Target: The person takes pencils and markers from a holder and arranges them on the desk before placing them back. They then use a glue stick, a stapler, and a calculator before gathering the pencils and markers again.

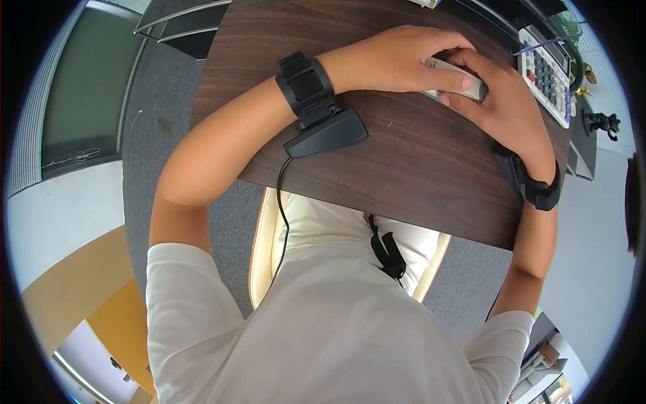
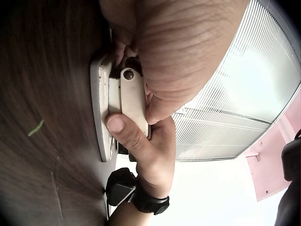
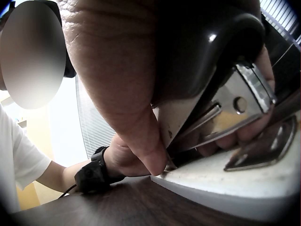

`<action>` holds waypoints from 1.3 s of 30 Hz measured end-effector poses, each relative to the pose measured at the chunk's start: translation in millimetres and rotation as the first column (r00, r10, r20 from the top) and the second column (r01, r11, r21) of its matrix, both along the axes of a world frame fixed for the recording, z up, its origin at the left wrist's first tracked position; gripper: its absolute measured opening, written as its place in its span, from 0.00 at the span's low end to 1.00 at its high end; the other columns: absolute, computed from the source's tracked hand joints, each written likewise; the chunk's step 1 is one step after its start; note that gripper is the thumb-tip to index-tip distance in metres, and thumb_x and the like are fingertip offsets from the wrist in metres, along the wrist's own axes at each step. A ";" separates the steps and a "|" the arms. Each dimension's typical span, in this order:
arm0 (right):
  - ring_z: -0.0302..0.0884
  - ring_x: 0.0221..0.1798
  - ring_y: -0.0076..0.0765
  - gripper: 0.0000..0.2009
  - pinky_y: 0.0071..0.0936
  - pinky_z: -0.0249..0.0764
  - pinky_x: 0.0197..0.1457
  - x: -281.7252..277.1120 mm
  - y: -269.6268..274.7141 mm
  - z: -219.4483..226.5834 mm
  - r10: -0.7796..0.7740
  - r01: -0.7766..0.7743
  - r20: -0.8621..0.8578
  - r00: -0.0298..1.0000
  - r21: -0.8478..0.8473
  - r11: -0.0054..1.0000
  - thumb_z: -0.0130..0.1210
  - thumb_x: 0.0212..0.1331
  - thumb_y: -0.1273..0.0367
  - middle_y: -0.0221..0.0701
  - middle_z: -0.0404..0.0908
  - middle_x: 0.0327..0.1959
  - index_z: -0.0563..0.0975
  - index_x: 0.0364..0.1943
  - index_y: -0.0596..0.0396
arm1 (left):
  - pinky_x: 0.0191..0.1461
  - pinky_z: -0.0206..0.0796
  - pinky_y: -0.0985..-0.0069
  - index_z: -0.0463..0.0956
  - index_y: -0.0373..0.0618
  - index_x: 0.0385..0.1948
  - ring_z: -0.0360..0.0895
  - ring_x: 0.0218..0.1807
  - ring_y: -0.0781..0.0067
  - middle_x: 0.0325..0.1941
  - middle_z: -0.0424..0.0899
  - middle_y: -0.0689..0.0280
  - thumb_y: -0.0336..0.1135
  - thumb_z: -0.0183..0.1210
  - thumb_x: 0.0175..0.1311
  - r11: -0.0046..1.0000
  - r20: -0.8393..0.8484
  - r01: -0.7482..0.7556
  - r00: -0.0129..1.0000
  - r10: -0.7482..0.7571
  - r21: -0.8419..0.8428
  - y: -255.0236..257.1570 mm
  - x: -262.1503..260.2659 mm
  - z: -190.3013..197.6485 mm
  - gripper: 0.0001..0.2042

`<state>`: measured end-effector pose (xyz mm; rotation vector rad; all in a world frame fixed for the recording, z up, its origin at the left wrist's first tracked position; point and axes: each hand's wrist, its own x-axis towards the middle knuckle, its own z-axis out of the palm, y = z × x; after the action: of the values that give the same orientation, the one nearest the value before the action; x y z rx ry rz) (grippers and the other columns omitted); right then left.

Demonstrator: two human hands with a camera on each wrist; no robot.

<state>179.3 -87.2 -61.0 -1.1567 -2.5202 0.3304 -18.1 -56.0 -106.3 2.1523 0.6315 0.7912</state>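
Note:
A stapler [image 1: 472, 82] with a pale body and a dark front end lies on the dark wooden table, between both hands. My left hand [image 1: 404, 62] grips it from the left, its thumb along the near side. From the right, my right hand [image 1: 505, 91] holds the dark front end, thumb on the near side and fingers over the far side. A round pivot pin on the stapler [image 2: 133, 96] shows in the left wrist view. In the right wrist view, the stapler's metal nose stands raised above the base [image 3: 225, 176] with its metal plate.
A calculator [image 1: 546, 77] lies at the table's right edge, beside a black wire-like rack [image 1: 577, 64]. A small dark figurine [image 1: 601, 124] stands farther right. Black cameras are strapped to both wrists, and a cable [image 1: 281, 222] runs down from the left one.

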 end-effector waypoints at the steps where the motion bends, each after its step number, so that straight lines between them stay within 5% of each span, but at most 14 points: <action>1: 0.78 0.23 0.44 0.20 0.34 0.71 0.29 -0.2 -0.1 0.1 0.000 0.000 0.000 1.000 0.000 1.000 0.65 0.48 0.61 0.43 0.80 0.27 0.79 0.43 0.56 | 0.56 0.67 0.70 0.71 0.45 0.56 0.76 0.51 0.62 0.48 0.79 0.57 0.57 0.54 0.65 1.000 -0.002 0.000 1.000 0.000 -0.001 -0.1 -0.3 0.1 0.27; 21: 0.77 0.22 0.43 0.19 0.34 0.70 0.29 -0.8 0.0 0.8 0.007 -0.007 -0.002 1.000 -0.006 1.000 0.66 0.48 0.61 0.42 0.80 0.26 0.79 0.43 0.56 | 0.57 0.67 0.70 0.71 0.45 0.57 0.76 0.53 0.60 0.50 0.79 0.57 0.57 0.56 0.63 1.000 -0.024 -0.028 0.999 0.028 -0.012 1.3 0.8 -3.5 0.28; 23: 0.77 0.22 0.42 0.19 0.33 0.70 0.29 -0.9 -0.3 0.5 0.005 -0.005 -0.013 1.000 -0.013 1.000 0.66 0.48 0.61 0.42 0.80 0.26 0.79 0.43 0.56 | 0.43 0.69 0.69 0.73 0.43 0.50 0.78 0.41 0.62 0.41 0.80 0.60 0.57 0.58 0.60 0.997 0.083 -0.036 0.996 0.031 0.067 3.5 3.7 -8.9 0.27; 39: 0.76 0.20 0.39 0.23 0.31 0.70 0.28 2.9 3.1 -2.2 -0.001 0.002 0.007 1.000 -0.043 0.999 0.67 0.47 0.60 0.43 0.80 0.28 0.78 0.46 0.59 | 0.51 0.69 0.67 0.74 0.42 0.53 0.78 0.49 0.56 0.48 0.81 0.55 0.62 0.57 0.58 0.999 0.062 -0.049 0.997 0.048 0.013 7.0 7.9 -14.7 0.32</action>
<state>182.2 -84.1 -63.2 -1.1778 -2.5295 0.3831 -10.2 -49.1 -121.1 2.1245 0.6493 0.8873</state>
